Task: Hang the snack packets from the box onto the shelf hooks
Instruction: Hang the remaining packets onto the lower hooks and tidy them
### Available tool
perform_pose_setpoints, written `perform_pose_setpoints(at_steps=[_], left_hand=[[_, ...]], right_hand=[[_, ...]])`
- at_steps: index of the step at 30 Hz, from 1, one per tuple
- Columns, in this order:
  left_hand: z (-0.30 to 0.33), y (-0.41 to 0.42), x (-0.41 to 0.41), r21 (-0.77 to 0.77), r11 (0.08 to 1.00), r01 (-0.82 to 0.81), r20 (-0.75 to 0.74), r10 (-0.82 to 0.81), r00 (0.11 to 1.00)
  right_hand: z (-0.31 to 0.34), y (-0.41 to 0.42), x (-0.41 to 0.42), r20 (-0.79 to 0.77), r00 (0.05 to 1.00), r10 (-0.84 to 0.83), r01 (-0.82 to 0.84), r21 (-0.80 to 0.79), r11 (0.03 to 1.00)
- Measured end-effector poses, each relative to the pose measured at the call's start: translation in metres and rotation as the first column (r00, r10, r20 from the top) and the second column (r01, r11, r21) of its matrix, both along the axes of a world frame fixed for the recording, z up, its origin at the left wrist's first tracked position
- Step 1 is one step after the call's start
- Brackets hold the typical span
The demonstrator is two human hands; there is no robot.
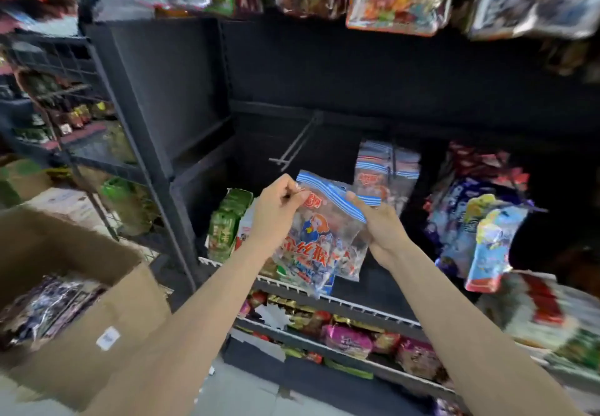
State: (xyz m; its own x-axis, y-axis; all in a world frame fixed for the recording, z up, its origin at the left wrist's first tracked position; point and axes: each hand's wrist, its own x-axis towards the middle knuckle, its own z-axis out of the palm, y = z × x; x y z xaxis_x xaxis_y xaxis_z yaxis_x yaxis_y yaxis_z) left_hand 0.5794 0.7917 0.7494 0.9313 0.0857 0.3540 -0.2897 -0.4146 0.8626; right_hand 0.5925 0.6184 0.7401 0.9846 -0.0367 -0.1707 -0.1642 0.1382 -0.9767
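Both hands hold one snack packet [319, 234] by its blue-striped top edge: the left hand [276, 211] pinches the upper left corner between curled fingers and thumb, and the right hand [378, 221] grips the right end of the same strip. The packet hangs below the fingers, long axis tilted down to the right. The bare hook [297, 143] juts out just above and beyond the left fingers, nearer that hand. The hang hole seems to sit between the pinches, though blur hides it.

Green packs [224, 225] stand on a white-edged lower shelf [341, 302].
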Motion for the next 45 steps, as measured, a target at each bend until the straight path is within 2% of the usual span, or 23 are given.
perform_pose_setpoints(at_steps=[7, 14, 25, 32, 35, 39, 43, 45], left_hand=[[0.007, -0.046, 0.005, 0.150, 0.989, 0.008, -0.036, -0.002, 0.999], [0.009, -0.063, 0.021, 0.124, 0.982, -0.139, -0.035, 0.144, 0.989], [0.008, -0.064, 0.028, 0.142, 0.980, -0.142, -0.073, 0.154, 0.985], [0.009, -0.063, 0.030, 0.136, 0.986, -0.097, -0.086, 0.109, 0.990], [0.010, -0.063, 0.031, 0.110, 0.991, -0.082, -0.109, 0.094, 0.990], [0.009, -0.065, 0.030, 0.116, 0.993, -0.013, -0.123, 0.027, 0.992], [0.004, -0.070, 0.031, 0.109, 0.994, -0.006, -0.136, 0.021, 0.991], [0.000, -0.075, 0.031, 0.077, 0.997, 0.002, -0.153, 0.010, 0.988]], right_hand=[[-0.003, -0.067, 0.023, 0.077, 0.983, -0.164, 0.174, -0.138, 0.975], [0.001, -0.076, 0.041, 0.161, 0.976, -0.148, 0.190, -0.285, 0.939], [-0.011, -0.075, 0.053, 0.187, 0.957, -0.221, 0.269, -0.295, 0.917], [-0.010, -0.073, 0.072, 0.123, 0.951, -0.283, 0.308, -0.317, 0.897], [0.001, -0.073, 0.074, 0.246, 0.931, -0.270, 0.354, -0.418, 0.837], [0.008, -0.078, 0.068, 0.391, 0.906, -0.162, 0.367, -0.533, 0.762], [-0.007, -0.082, 0.047, 0.562, 0.822, -0.093, 0.471, -0.579, 0.665], [-0.014, -0.083, 0.033, 0.608, 0.790, -0.084, 0.496, -0.551, 0.671]])
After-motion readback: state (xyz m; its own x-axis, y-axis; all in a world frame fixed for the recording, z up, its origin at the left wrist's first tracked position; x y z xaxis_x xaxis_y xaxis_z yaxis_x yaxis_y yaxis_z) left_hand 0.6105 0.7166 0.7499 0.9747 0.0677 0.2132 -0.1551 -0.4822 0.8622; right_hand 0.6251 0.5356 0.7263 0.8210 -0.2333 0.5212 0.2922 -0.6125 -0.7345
